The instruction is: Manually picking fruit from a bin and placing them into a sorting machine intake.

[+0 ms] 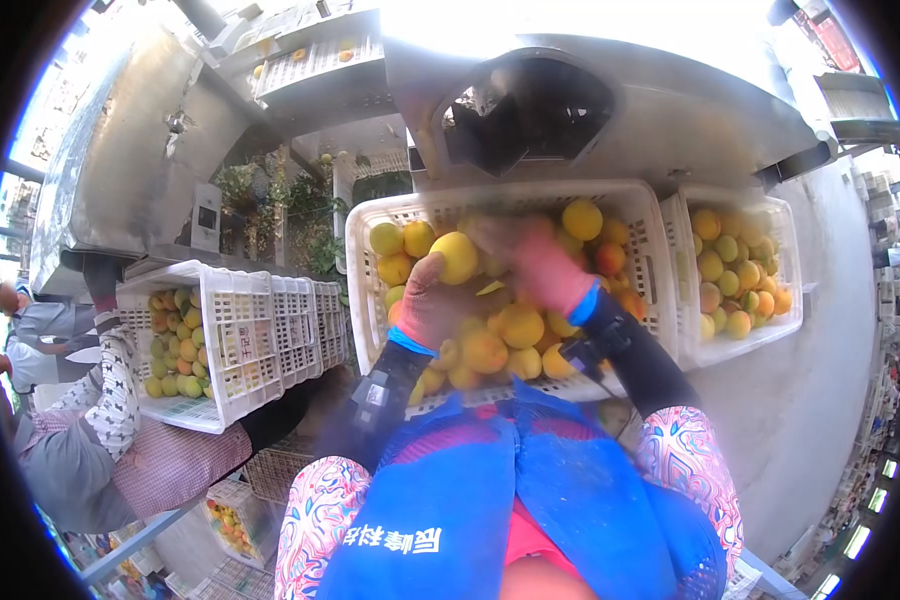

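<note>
A yellow fruit (457, 257) sits at the tips of the left fingers, raised just above the pile; the gloved left hand (425, 310) has its thumb and fingers closed about it. Just across from it, the gloved right hand (548, 265) reaches down among the fruit, but blur hides its fingertips, so I cannot tell whether they grasp anything or are loose. Under and around both sets of fingers lies the loose fruit (484, 351), yellow with some orange blush, all in a white crate (658, 265) whose walls surround the hands. The step in hand looks like picking through this fruit piece by piece; the next move probably calls for keeping a gentle grip on the held one, to avoid bruising, while the right fingers settle on a single piece. Beyond the right fingers, past the crate's end, stands a second crate (796, 285) of similar fruit. Straight ahead of the fingers is a dark machine opening (545, 110). Well out past the left fingers are a stacked crate (238, 345) and another person's patterned sleeve (118, 400).
</note>
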